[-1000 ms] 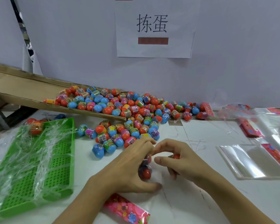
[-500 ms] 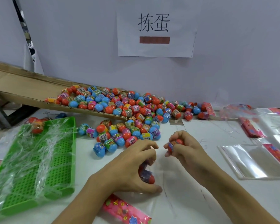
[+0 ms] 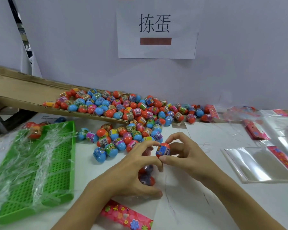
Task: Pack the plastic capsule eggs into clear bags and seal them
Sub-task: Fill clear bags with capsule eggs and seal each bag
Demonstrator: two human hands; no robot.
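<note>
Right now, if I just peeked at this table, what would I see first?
First you'd see the big heap of red and blue capsule eggs spilling off a cardboard ramp along the wall. Near the front, the right hand pinches one red egg beside the left hand, which holds a clear bag with eggs inside. A bright green tray lies at the left.

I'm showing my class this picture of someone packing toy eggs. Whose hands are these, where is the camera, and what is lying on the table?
There is no machine: a person works with bare hands, filmed by a camera worn on the head, looking forward and down. The right hand pinches an orange capsule egg. The left hand holds a clear bag with eggs already inside. On the table lie a pile of loose eggs spilling from a cardboard chute, a green tray, and empty bags.
</note>
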